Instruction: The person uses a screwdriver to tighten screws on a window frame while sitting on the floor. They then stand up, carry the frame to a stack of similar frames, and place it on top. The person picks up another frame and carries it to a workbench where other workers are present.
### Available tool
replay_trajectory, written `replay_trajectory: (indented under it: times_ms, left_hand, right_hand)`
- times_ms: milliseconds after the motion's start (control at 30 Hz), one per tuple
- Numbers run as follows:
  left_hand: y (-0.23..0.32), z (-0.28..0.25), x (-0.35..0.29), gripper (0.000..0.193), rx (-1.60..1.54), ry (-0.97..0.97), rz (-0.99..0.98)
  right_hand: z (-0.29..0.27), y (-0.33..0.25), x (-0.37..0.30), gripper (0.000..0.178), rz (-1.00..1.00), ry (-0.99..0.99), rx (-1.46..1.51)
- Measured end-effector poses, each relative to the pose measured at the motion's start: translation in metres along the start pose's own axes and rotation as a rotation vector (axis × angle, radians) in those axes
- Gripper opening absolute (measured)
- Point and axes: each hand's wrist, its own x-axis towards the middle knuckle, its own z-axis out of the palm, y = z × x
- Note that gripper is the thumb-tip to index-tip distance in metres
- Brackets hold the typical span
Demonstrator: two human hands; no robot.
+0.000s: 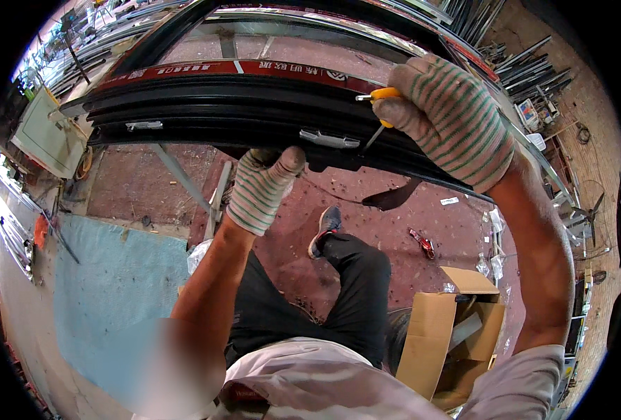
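A black window frame (205,105) with a red printed strip runs across in front of me. Two silvery metal fittings sit in its near edge: a smaller one (145,126) on the left and a longer one (330,139) near the middle. My left hand (260,192), in a green-striped glove, grips the frame's near edge just left of the longer fitting; its fingertips are partly hidden. In a matching glove, my right hand (457,115) is closed around a yellow-handled screwdriver (387,93). Its thin shaft points down toward the frame, right of the longer fitting.
An opened cardboard box (426,343) stands by my leg at lower right. A red-handled tool (421,243) lies on the reddish floor (289,259). Left are a blue-green mat (121,280) and a pale cabinet panel (47,133). Metal profiles (534,73) lie stacked at far right.
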Motion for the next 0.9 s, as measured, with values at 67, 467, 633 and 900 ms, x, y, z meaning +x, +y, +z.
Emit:
replay_trajectory:
  times_ms: [67, 467, 633, 900]
  left_hand:
    - [0.000, -0.007, 0.000, 0.030, -0.003, -0.050, -0.051]
    - [0.008, 0.003, -0.010, 0.032, -0.050, 0.005, -0.012]
    - [0.007, 0.000, -0.009, 0.033, -0.021, 0.008, -0.078]
    - [0.017, 0.009, -0.009, 0.034, 0.016, 0.010, -0.025]
  right_hand:
    - [0.002, -0.004, 0.000, 0.038, 0.038, 0.026, 0.042]
    - [0.026, -0.034, 0.005, 0.037, 0.480, 0.216, 0.144]
    - [0.044, -0.035, 0.003, 0.038, 0.530, 0.337, 0.055]
    - [0.028, -0.034, 0.006, 0.031, 0.572, 0.200, 0.210]
